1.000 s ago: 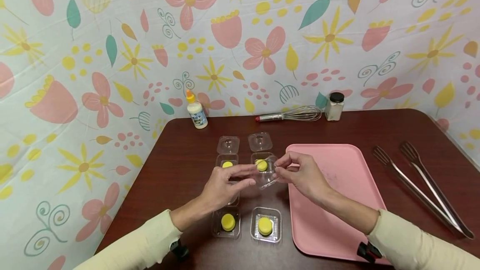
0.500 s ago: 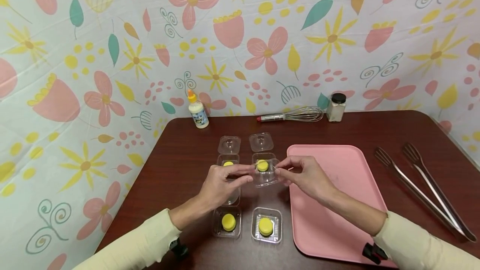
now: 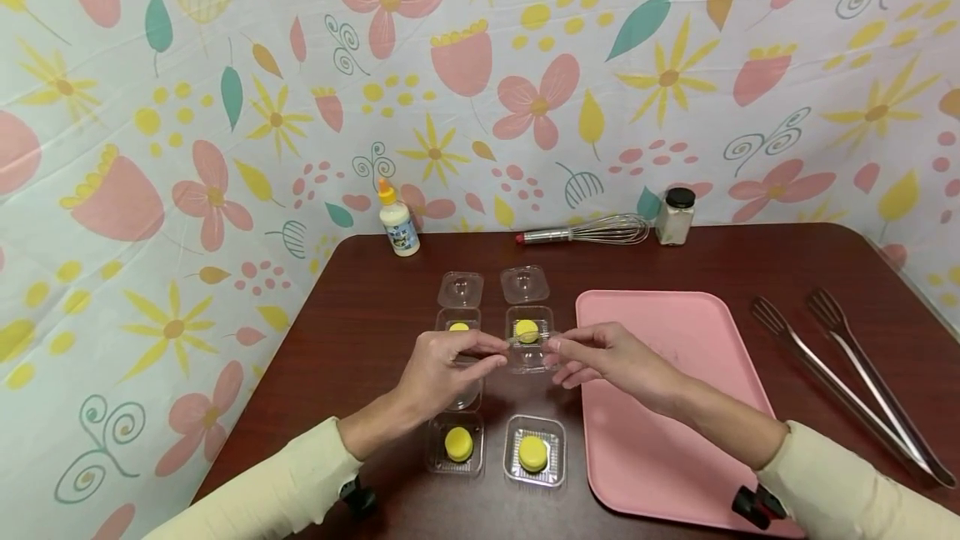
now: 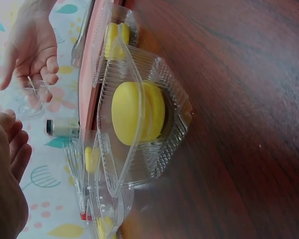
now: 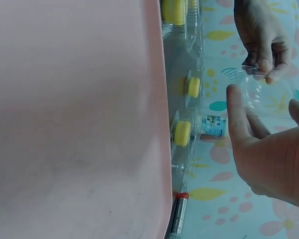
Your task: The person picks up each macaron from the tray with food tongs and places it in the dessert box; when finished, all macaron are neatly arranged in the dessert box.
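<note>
Left of the pink tray (image 3: 660, 432), two yellow macarons (image 3: 532, 453) sit in uncovered plastic tubs (image 3: 557, 473); just beyond, also left of the tray, a clear lid (image 5: 264, 97) hangs pinched by its edge in a person's left hand (image 3: 441, 369). The right hand (image 3: 622, 363), closer to a pinch a second ago, now has spread fingers at the lid's other side, apparently leaving the hold to the left. A whisk (image 3: 588, 232) lies beyond the tray.
</note>
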`<state>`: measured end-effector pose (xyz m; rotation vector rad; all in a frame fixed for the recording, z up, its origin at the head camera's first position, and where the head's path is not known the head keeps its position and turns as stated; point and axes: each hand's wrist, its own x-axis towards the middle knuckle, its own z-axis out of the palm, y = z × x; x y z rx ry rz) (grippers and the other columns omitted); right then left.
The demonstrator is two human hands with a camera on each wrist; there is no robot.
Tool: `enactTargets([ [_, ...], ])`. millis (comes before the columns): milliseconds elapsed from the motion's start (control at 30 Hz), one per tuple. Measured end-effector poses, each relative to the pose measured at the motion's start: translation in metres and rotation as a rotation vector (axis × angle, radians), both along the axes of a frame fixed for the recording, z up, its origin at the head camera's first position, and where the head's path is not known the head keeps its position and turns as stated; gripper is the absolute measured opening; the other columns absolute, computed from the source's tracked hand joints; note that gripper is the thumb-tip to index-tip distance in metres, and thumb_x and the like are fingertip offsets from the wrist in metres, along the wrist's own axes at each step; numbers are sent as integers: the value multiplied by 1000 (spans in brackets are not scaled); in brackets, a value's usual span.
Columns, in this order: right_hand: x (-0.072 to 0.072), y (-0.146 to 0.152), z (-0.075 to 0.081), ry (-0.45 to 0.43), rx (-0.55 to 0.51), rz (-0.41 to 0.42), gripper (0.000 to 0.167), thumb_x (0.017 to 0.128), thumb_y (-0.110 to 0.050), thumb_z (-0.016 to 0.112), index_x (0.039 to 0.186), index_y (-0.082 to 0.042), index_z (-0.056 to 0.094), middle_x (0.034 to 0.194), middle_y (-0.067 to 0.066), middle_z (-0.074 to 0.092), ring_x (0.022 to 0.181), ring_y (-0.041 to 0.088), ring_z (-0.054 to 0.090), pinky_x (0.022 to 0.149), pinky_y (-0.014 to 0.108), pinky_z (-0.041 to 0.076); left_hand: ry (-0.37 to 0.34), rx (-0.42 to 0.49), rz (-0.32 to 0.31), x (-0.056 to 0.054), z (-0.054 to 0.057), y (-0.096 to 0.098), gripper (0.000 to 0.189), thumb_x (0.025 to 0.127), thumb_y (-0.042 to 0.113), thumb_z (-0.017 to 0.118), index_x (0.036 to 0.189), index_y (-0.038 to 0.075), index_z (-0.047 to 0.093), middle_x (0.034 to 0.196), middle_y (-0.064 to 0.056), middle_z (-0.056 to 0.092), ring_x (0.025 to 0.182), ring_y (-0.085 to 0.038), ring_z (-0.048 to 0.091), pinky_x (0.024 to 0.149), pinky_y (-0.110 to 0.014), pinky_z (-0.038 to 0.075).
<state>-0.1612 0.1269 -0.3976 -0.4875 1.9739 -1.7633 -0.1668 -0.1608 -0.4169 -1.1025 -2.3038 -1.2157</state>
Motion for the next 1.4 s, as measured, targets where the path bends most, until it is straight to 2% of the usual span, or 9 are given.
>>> enactTargets([
  [167,0,0,1,-52,-22,46,51,111,-29,59,136,16,60,121,27,72,106,41,74,92,37,61,93,-23,-16,0,-2,0,14,92,9,85,105,10,81,100,4,81,91,-4,76,76,-17,59],
  [333,0,0,0,-86,-60,80,51,112,-26,58,138,17,57,123,27,72,107,37,74,94,37,61,110,-34,-11,-1,-2,0,14,93,9,84,105,11,80,100,3,81,91,-4,76,75,-15,59],
  [500,0,-1,1,-113,-62,94,57,113,-33,53,139,18,55,125,27,69,110,38,72,96,37,60,116,-45,-7,0,-2,1,14,93,8,84,106,11,79,100,2,81,90,-4,76,74,-17,59],
  [633,1,-1,3,-109,-63,105,55,112,-32,54,140,16,56,128,25,68,115,35,70,100,34,57,133,-56,-10,0,-3,1,15,93,8,84,106,12,80,99,3,81,88,-2,75,71,-19,61],
  [767,0,0,3,-81,-45,118,55,111,-26,58,146,15,51,136,22,66,122,30,67,111,39,51,146,-57,-24,0,-6,1,16,92,10,86,107,13,80,99,5,80,87,-1,74,70,-21,61],
  [933,1,0,4,-47,22,98,61,105,-26,68,153,7,48,140,16,66,131,29,61,120,50,37,81,-90,-19,1,-7,-2,23,92,21,86,113,17,78,104,6,79,91,-3,74,73,-26,63],
  [1033,2,0,2,-26,23,79,67,102,-22,73,155,7,45,140,18,66,132,29,60,116,43,43,-3,-147,0,3,-6,-3,31,94,31,85,121,21,76,110,8,79,97,-3,73,81,-27,61],
  [1167,5,-2,-1,-3,-14,64,72,98,-15,78,156,10,42,142,24,62,132,33,59,102,30,54,-106,-208,11,5,-4,-3,39,94,37,83,129,24,72,116,8,79,105,-3,72,90,-28,58],
  [1400,9,-2,-6,107,5,54,71,93,-13,83,153,5,49,149,23,58,137,39,56,105,27,50,-201,-263,4,6,-2,-2,57,90,42,87,139,22,66,127,6,75,115,-6,70,99,-32,56],
])
